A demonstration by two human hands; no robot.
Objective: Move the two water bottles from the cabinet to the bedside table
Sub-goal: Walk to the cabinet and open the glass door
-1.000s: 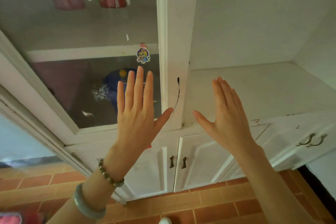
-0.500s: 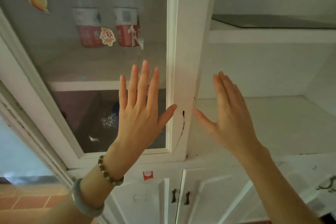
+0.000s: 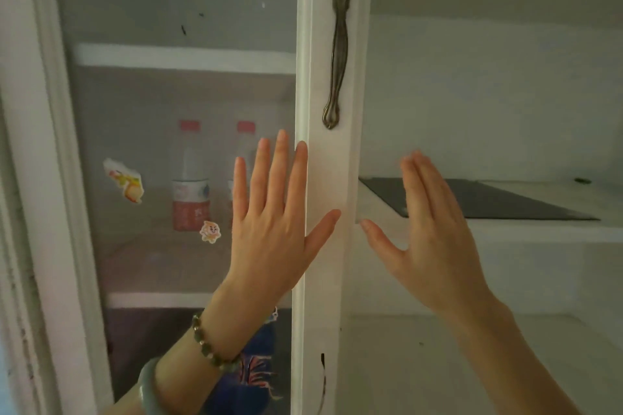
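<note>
Two water bottles with red caps and red-and-white labels stand side by side on a shelf behind the glass cabinet door. The left bottle shows fully; the right bottle is partly hidden behind my left hand. That hand is raised flat in front of the glass, fingers spread, holding nothing. My right hand is raised to the right of the door frame, open and empty, in front of the open shelving. The glass door is closed.
A bronze door handle sits on the white door stile above my hands. Stickers dot the glass. To the right, an open white shelf carries a dark flat sheet. A blue patterned object lies on the lower shelf.
The view has tilted upward: the bottles have slid from the top of the frame to mid-height, and the door handle has come into view. Both hands stay raised and open.
</note>
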